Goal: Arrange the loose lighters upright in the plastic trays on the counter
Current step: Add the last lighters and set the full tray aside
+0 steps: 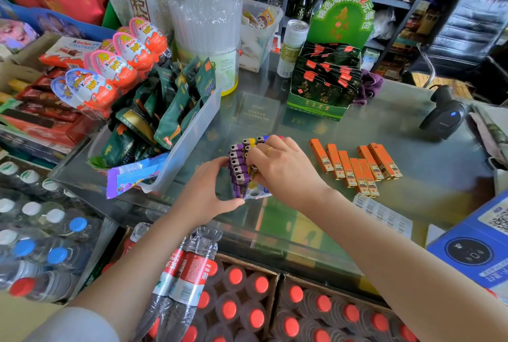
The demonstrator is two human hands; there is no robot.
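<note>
While a row of purple lighters point(238, 167) already stands upright in a clear plastic tray point(257, 193) at the centre of the frame, a person works over a glass shop counter point(412, 185) to fill the slots beside it. The left hand point(209, 190) cups the tray's near-left edge, its thumb and fingers curved half open against the purple lighters and the tray rim, apparently steadying it rather than lifting it. The right hand point(283, 168), a ring on one finger, reaches in from the lower right, its fingertips point(254, 167) drawn close together over the tray's second row; they appear to pinch a lighter being seated, though the hand hides the slot and the hold cannot be told for certain. Yellow- and blue-bodied lighters show behind the knuckles, and empty round sockets are visible at the tray's near end. Just right of centre, a fan of orange lighters point(357, 167) lies flat on the glass, well apart from the tray, with a second, empty tray point(382, 211) below them. Judged from this, the step in hand is filling the first tray; the next move calls for setting the lighter straight down into an open socket, then reaching right for the loose orange ones
</note>
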